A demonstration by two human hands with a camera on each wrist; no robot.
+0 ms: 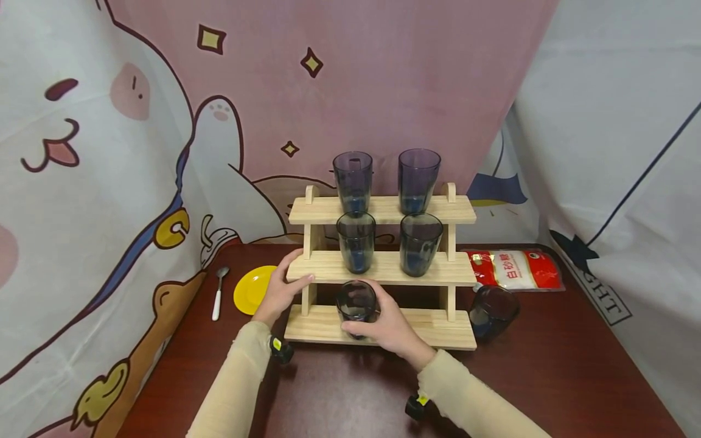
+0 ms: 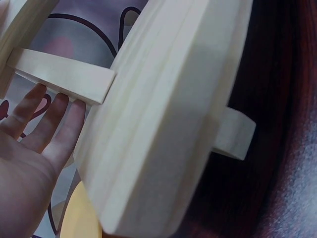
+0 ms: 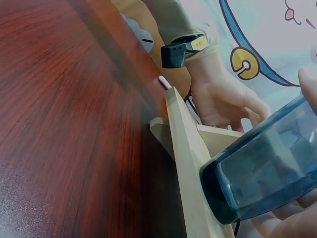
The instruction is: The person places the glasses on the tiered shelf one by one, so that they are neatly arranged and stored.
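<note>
A three-tier wooden shelf rack [image 1: 328, 267] stands on the table. My left hand [image 1: 278, 297] holds its left side, thumb along the middle shelf's end; in the left wrist view the fingertips [image 2: 60, 101] touch the upright post. My right hand [image 1: 391, 325] grips a dark tinted drinking glass [image 1: 355, 301], upright at the left part of the bottom shelf. In the right wrist view the glass's base [image 3: 223, 193] meets that shelf or is just above it. Two glasses [image 1: 357, 243] stand on the middle shelf and two purple-looking glasses [image 1: 418, 179] on the top one.
Right of the rack, another tinted glass [image 1: 495, 313] is on the table, in front of a red and white sugar bag [image 1: 517, 271]. To the left lie a yellow plate [image 1: 249, 291] and a white-handled spoon [image 1: 217, 298]. Printed cloth [image 1: 394, 79] hangs behind the dark red table [image 1: 328, 395].
</note>
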